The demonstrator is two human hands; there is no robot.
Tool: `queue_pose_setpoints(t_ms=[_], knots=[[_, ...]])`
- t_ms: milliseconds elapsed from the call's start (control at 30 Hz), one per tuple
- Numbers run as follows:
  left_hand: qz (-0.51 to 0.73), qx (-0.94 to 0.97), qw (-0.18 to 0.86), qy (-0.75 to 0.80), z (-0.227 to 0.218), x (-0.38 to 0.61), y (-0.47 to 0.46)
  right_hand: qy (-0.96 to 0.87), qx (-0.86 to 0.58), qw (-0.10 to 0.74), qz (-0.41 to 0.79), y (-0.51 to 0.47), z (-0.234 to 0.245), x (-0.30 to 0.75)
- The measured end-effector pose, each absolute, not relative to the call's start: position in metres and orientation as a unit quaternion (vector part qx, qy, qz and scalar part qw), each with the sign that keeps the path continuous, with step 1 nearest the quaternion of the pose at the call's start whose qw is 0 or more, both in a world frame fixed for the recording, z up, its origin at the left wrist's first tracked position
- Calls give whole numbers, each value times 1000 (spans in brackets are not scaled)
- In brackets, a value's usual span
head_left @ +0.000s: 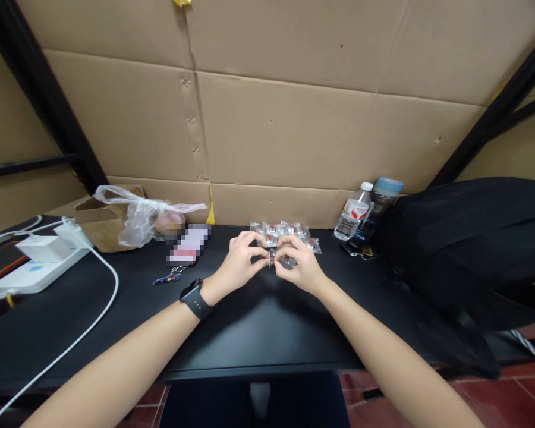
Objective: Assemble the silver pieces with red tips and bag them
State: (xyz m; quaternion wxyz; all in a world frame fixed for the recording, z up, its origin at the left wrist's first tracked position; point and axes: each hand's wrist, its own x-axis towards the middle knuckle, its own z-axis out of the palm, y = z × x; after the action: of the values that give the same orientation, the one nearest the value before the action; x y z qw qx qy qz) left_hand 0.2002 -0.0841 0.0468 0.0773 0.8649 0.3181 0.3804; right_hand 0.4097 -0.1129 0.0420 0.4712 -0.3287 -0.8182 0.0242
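My left hand (244,257), with a dark watch (196,298) on its wrist, is closed in a pinch above the middle of the black table. Opposite it, my right hand (299,265) pinches too, its fingertips almost meeting those of the left. Between them shows a small, thin item (270,260), too small to name. Just behind the fingers lie several small clear packets (294,229) with red spots inside. Part of that group is hidden by my hands.
A phone (189,245) with a keychain (168,278) lies left, near a plastic bag (145,217) and an open cardboard box (104,223). Farther left is a white power strip (40,273) with cables. At right stand a water bottle (353,213), a blue-lidded bottle (387,188) and a black backpack (468,249).
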Motion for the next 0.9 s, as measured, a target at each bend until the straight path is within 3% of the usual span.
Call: queue_pose_setpoints(t_ms=[400,767,900], knots=[[293,892,179,295,52,192,-82,-818,-347,448,97,-111,42,411],[243,882,268,301,38,193,-70,-849,-359,362,139,-107,48,430],[196,908,223,294,35,190,-66,-863,-361,318,153,-108,47,434]])
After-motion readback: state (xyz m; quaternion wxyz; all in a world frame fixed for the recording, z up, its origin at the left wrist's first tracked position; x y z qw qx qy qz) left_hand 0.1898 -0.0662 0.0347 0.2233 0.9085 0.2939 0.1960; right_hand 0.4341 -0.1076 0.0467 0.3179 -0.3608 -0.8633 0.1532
